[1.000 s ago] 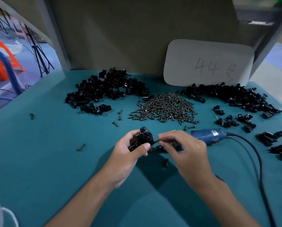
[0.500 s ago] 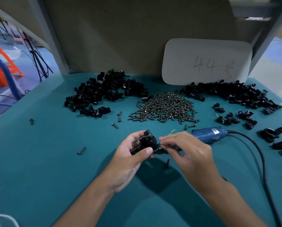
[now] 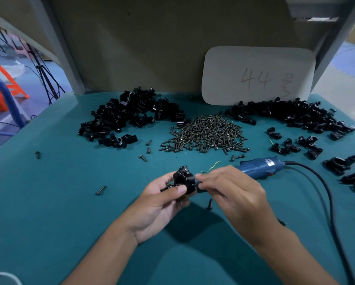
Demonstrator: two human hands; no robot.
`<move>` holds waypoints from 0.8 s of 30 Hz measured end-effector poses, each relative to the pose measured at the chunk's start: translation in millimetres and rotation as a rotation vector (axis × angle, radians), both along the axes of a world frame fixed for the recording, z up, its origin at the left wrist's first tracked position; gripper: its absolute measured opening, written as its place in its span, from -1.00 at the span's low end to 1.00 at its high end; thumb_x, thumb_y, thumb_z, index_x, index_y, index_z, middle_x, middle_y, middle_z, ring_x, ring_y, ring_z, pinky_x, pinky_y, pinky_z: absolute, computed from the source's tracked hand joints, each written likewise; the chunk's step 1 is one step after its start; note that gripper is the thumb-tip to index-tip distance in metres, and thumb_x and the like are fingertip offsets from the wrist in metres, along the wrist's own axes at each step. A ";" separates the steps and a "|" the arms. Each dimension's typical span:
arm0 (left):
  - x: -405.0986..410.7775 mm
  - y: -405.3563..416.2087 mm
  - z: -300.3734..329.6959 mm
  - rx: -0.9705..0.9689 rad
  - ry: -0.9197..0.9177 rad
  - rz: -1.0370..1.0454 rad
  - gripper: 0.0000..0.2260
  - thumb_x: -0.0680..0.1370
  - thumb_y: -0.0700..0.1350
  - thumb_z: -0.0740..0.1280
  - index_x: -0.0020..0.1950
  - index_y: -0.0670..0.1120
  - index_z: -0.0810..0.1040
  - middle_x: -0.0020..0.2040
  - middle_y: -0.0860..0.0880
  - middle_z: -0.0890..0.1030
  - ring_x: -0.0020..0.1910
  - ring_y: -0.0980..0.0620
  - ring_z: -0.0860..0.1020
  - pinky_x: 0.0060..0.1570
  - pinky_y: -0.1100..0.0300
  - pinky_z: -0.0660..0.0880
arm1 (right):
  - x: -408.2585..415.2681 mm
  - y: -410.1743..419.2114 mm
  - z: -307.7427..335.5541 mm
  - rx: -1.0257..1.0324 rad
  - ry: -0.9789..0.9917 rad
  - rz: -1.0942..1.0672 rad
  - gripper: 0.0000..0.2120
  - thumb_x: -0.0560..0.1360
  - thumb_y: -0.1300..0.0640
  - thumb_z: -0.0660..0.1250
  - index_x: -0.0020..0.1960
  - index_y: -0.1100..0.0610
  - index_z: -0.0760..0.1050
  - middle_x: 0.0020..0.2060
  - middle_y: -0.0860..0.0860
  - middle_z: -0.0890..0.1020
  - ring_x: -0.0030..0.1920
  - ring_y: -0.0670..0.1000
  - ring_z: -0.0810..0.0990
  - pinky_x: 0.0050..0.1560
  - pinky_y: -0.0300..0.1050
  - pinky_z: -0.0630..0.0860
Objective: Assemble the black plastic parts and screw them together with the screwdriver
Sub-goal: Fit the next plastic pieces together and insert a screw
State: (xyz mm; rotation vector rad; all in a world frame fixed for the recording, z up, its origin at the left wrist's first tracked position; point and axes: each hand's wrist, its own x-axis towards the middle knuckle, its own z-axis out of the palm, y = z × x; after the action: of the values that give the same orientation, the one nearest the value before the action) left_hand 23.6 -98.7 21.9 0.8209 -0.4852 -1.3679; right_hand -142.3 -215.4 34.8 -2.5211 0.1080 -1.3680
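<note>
At the centre of the frame, your left hand (image 3: pixel 162 199) grips the black clamp assembly (image 3: pixel 182 181) just above the table (image 3: pixel 49 202), while your right hand (image 3: pixel 230 188) pinches a screw at its side. Seat it straight before reaching for the blue screwdriver (image 3: pixel 261 167) lying just behind your right hand.

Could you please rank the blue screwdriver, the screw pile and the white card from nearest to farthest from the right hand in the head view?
From the right hand:
1. Blue screwdriver, just behind it, on the right.
2. Screw pile, farther back, mid-table.
3. White card, leaning at the rear wall.
</note>
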 end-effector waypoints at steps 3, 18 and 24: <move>3.9 2.6 0.8 0.017 0.037 -0.071 -0.50 0.52 -0.29 0.34 0.44 -0.39 0.36 0.12 -0.17 0.63 -0.02 0.00 0.63 -0.12 0.23 0.57 | -2.3 -1.6 0.3 0.127 0.023 0.069 -0.95 0.50 0.38 0.47 -0.09 0.28 0.68 -0.05 0.01 0.73 0.01 -0.04 0.68 0.00 -0.15 0.60; 9.0 7.3 4.0 0.031 0.239 -0.274 -0.71 0.39 -0.24 0.60 0.05 -0.29 0.68 -0.04 -0.18 0.65 -0.08 -0.05 0.65 -0.14 0.26 0.59 | -2.7 -0.4 1.5 0.247 0.031 0.216 -0.89 0.46 0.35 0.53 -0.08 0.20 0.67 -0.03 -0.07 0.73 -0.02 -0.04 0.71 -0.04 -0.13 0.63; 5.3 5.2 1.6 0.025 0.201 -0.220 -0.62 0.42 -0.26 0.56 0.18 -0.33 0.58 0.01 -0.21 0.62 -0.08 -0.04 0.62 -0.18 0.24 0.56 | -3.0 -3.4 -0.2 0.295 0.113 0.075 -0.88 0.42 0.20 0.57 -0.09 0.14 0.67 -0.16 -0.13 0.71 -0.15 -0.13 0.68 -0.11 -0.16 0.61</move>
State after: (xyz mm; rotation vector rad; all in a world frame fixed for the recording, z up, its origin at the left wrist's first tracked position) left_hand 28.9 -93.5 23.5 0.6552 -0.4100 -1.6435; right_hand -145.3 -218.8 34.6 -2.3284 0.2176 -1.0921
